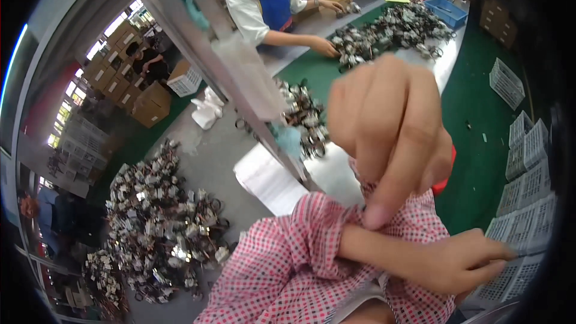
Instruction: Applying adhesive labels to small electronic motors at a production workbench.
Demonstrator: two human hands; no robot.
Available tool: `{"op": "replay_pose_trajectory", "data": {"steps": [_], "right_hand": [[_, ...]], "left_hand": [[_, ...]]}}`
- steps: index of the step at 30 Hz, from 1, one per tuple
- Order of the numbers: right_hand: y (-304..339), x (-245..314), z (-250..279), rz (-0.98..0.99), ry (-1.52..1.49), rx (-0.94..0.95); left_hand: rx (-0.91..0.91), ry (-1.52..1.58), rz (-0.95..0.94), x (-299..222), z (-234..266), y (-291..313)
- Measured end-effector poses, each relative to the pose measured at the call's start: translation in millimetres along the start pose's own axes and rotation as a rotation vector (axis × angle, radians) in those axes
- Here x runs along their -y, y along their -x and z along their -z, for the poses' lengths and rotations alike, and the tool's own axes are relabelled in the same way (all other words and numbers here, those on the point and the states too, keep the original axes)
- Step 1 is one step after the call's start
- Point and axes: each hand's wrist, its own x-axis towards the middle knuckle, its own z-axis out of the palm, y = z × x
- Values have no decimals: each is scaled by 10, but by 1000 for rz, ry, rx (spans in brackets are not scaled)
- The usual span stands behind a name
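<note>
My right hand (390, 126) is raised close to the camera, its fingers curled inward and one fingertip pointing down. Whatever it may hold is hidden. My left forearm crosses the checked red-and-white sleeve, and my left hand (471, 259) reaches to the right with fingers stretched and nothing seen in them. Behind the right hand shows a red thing (445, 168), its kind unclear. Neither hand touches the large pile of small metal-and-black parts with wires (162, 228) on the grey table at left.
A metal post (240, 96) with hanging plastic stands mid-table beside white paper (270, 180). Across it, a person in a blue apron (273, 6) handles another parts pile (390, 30) near a blue tray (445, 12). White crates (522, 204) line the right; cartons (114, 66) stand far left.
</note>
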Motion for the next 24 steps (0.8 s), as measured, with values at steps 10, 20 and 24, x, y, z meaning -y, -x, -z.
{"op": "replay_pose_trajectory", "data": {"steps": [10,20,24], "right_hand": [[-234,630,-1328,-432,186,360],[1856,506,-1949,-1553,1038,247],[2247,427,-2046,-1534,1202,52]], "left_hand": [[72,-945,-11,-574,-533,1290],[-574,-1399,-65,-1242,-1336,2060],[-442,-1116,-126,-1296,-948,2236]]}}
